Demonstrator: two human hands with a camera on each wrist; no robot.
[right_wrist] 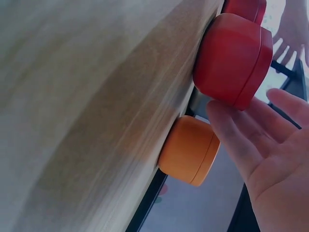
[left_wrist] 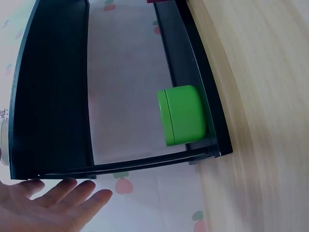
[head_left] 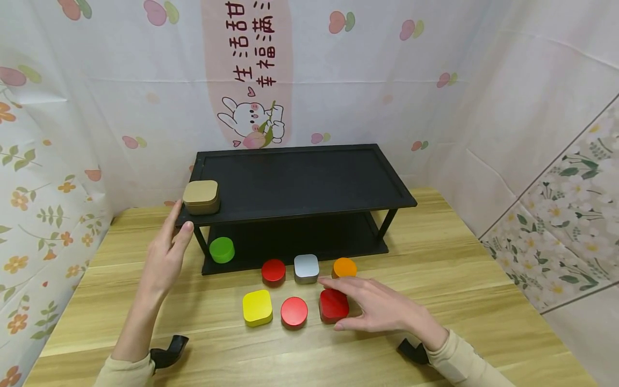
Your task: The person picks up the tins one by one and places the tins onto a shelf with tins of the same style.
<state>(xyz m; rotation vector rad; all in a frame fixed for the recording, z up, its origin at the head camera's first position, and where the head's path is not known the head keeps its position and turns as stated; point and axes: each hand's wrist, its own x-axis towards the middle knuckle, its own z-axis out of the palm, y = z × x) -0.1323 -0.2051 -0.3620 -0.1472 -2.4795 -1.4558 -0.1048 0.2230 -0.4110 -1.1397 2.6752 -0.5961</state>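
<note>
My left hand (head_left: 166, 257) is at the left edge of the black two-tier shelf (head_left: 300, 183), its fingers extended beside a gold square tin (head_left: 201, 196) on the top tier. In the left wrist view its fingertips are right at the shelf's end, with a green round tin (left_wrist: 186, 115) on the lower tier. My right hand (head_left: 382, 306) reaches over the table with thumb and fingers spread apart around a dark red square tin (head_left: 334, 306). In the right wrist view the fingers (right_wrist: 229, 123) are fairly straight, close by the red tin, and an orange round tin (right_wrist: 189, 150) stands near them.
A red round tin (head_left: 273, 272) and a silver square tin (head_left: 307, 268) stand along the shelf's front edge. Closer to me are a yellow square tin (head_left: 258, 307) and another red round tin (head_left: 294, 312). A printed curtain (head_left: 338, 97) hangs behind the wooden table (head_left: 217, 349).
</note>
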